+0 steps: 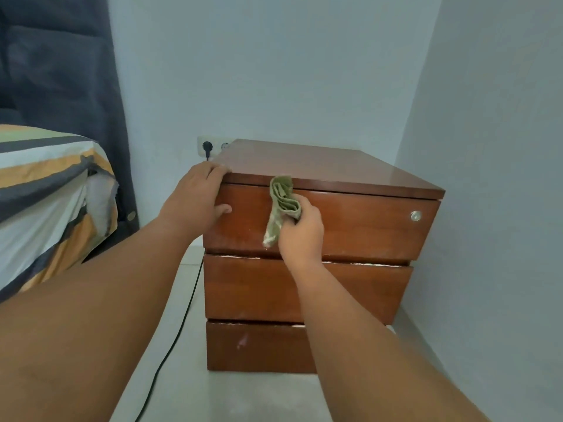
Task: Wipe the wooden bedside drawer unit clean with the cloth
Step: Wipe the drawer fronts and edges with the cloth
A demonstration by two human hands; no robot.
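A reddish-brown wooden drawer unit [359,229] with three drawer fronts stands in the room's corner. My left hand [195,193] grips its top left front corner, fingers over the top edge and thumb on the top drawer's front. My right hand [301,231] holds a folded green cloth [281,205] pressed against the top drawer front, left of centre. The cloth reaches up to the top's front edge. A round metal lock [416,215] sits at the top drawer's right end.
A bed with striped bedding [45,190] and a dark headboard [61,71] stands to the left. A wall socket [210,146] with a black plug sits behind the unit, and its cable [179,327] runs down across the pale floor. The right wall stands close beside the unit.
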